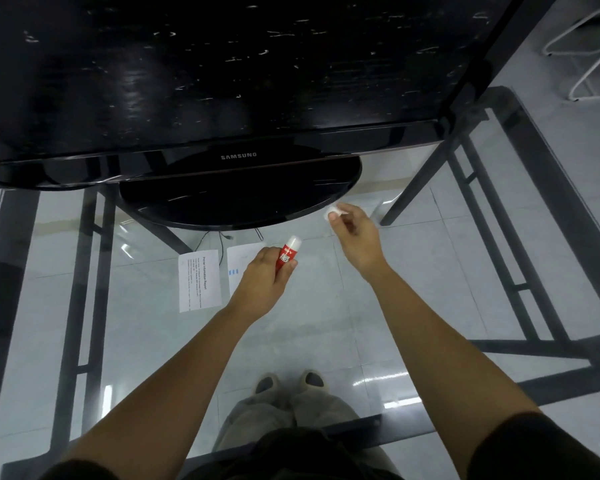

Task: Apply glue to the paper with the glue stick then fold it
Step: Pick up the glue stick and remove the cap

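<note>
On the glass surface point(136, 341) over floor tiles point(568, 74), two papers point(200, 280) near a black screen point(222, 81). Left hand point(265, 289) gripping the glue stick point(288, 252), right hand point(355, 240) pinching a white cap point(332, 212).

Glass table point(430, 306) filling frame, left hand point(267, 282) at centre gripping red glue stick point(286, 256), right hand point(354, 233) right of centre pinching white cap point(334, 211), two paper sheets point(199, 280) centre-left, black Samsung monitor point(222, 81) across top.

The monitor base point(239, 202) blocked the far middle of the glass table point(430, 278), its screen point(222, 81) overhanging. In front of the base only a printed sheet point(200, 280) and a second sheet point(237, 259) lay flat. Right of the base, the glass gave free passage.
</note>
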The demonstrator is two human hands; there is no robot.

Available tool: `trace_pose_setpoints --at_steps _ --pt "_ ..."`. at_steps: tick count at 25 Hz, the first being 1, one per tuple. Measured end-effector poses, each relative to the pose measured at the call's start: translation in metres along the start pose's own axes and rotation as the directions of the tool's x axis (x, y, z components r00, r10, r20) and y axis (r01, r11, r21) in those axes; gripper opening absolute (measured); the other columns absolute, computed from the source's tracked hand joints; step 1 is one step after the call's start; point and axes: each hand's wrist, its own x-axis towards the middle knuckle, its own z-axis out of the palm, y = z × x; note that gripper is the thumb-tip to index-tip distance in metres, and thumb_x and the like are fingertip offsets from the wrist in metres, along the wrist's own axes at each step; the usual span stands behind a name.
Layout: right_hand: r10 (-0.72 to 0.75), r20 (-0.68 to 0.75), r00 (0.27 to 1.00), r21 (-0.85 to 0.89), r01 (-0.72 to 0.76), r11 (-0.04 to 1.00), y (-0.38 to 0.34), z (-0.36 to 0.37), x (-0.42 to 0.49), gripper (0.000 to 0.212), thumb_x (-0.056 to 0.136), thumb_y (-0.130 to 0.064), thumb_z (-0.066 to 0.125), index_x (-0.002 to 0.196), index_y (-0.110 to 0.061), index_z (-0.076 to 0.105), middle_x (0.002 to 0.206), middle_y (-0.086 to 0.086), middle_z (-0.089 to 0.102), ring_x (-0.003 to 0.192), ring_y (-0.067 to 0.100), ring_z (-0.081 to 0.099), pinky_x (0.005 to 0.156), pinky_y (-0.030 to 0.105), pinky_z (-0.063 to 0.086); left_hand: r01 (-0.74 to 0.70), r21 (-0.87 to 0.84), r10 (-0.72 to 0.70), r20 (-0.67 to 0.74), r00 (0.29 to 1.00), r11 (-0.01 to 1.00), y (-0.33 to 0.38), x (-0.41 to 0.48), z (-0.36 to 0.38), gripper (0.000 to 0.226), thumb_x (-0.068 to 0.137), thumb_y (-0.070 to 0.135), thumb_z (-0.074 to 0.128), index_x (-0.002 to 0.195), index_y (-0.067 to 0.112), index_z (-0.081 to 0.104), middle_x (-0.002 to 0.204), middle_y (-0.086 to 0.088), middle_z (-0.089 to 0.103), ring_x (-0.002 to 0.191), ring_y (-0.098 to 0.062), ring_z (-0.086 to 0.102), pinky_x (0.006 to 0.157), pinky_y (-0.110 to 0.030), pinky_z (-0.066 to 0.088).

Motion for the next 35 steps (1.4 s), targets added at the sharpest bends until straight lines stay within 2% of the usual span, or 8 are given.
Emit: trace_pose_setpoints --at_steps 4,8,17,20,23,27,30,35 --pt "-0.072 0.01 0.997 -0.18 0.073 0.981 0.025 0.007 0.004 0.028 0.088 -0.025 0.062 0.112 -0.01 0.061 0.11 0.007 0.06 0.093 0.012 0.057 0.072 0.006 0.038 -0.007 -0.009 0.007 -0.001 1.0 1.0 0.0 0.001 -0.006 0.031 0.094 0.036 0.045 0.108 0.009 0.052 0.091 0.0 0.049 0.073 -0.009 0.046 0.062 -0.018 0.032" --pt "-0.095 0.012 0.995 -0.286 0.095 0.954 0.04 0.01 0.002 0.028 0.086 -0.021 0.065 0.113 -0.012 0.062 0.111 0.008 0.062 0.099 0.018 0.057 0.081 0.019 0.039 0.0 0.001 0.0 0.003 1.0 1.0 -0.004 -0.001 -0.01 0.031 0.094 0.038 0.044 0.104 0.01 0.052 0.088 0.0 0.049 0.069 -0.009 0.045 0.061 -0.017 0.033" --pt "-0.122 0.056 0.991 -0.379 0.134 0.916 0.045 0.008 0.006 0.036 0.085 -0.019 0.066 0.12 -0.01 0.059 0.115 0.01 0.06 0.103 0.021 0.057 0.086 0.019 0.038 0.004 -0.007 -0.004 -0.001 1.0 1.0 -0.008 -0.003 -0.008 0.027 0.094 0.036 0.045 0.103 0.011 0.052 0.089 -0.002 0.05 0.071 -0.009 0.046 0.061 -0.019 0.034" --pt "-0.092 0.074 0.993 -0.354 0.112 0.928 0.043 0.002 0.005 0.044 0.082 -0.016 0.069 0.124 -0.009 0.055 0.117 0.009 0.058 0.104 0.018 0.057 0.088 0.019 0.038 -0.02 -0.025 0.02 -0.01 1.0 0.999 -0.005 -0.002 -0.01 0.03 0.094 0.036 0.046 0.11 0.011 0.052 0.091 0.001 0.049 0.075 -0.011 0.047 0.065 -0.02 0.034" --pt "-0.082 -0.028 0.996 -0.286 0.071 0.956 0.035 -0.005 -0.008 0.049 0.081 -0.02 0.071 0.126 -0.013 0.052 0.114 -0.001 0.053 0.099 0.005 0.051 0.086 0.014 0.037 -0.027 -0.086 0.023 -0.044 0.999 0.996 0.0 -0.003 -0.018 0.035 0.091 0.036 0.052 0.119 0.016 0.051 0.092 0.003 0.052 0.077 -0.011 0.051 0.066 -0.017 0.036" --pt "-0.167 -0.084 0.982 -0.168 0.151 0.974 0.014 -0.002 -0.038 0.027 0.085 -0.024 0.066 0.112 -0.016 0.063 0.102 -0.006 0.059 0.087 0.002 0.057 0.076 0.005 0.041 0.049 -0.215 -0.076 -0.122 0.99 0.975 0.011 -0.008 -0.031 0.028 0.081 0.041 0.063 0.093 0.023 0.046 0.082 0.009 0.056 0.072 -0.008 0.057 0.057 -0.014 0.043" --pt "-0.124 0.012 0.992 -0.016 0.124 0.992 -0.011 0.008 -0.056 0.021 0.088 -0.029 0.062 0.103 -0.017 0.067 0.098 -0.008 0.065 0.086 -0.003 0.06 0.077 0.005 0.044 0.041 -0.242 -0.085 -0.174 0.981 0.969 0.019 -0.016 -0.034 0.031 0.078 0.042 0.066 0.087 0.023 0.044 0.08 0.01 0.057 0.07 -0.006 0.058 0.057 -0.011 0.045" --pt "-0.085 0.167 0.982 0.081 0.072 0.994 -0.041 0.016 -0.066 0.033 0.087 -0.037 0.06 0.111 -0.015 0.066 0.103 -0.003 0.067 0.096 0.007 0.062 0.086 0.017 0.048 0.013 -0.253 -0.067 -0.203 0.977 0.967 0.027 -0.022 -0.041 0.031 0.077 0.042 0.068 0.089 0.023 0.046 0.079 0.016 0.055 0.07 -0.001 0.057 0.058 -0.004 0.043"
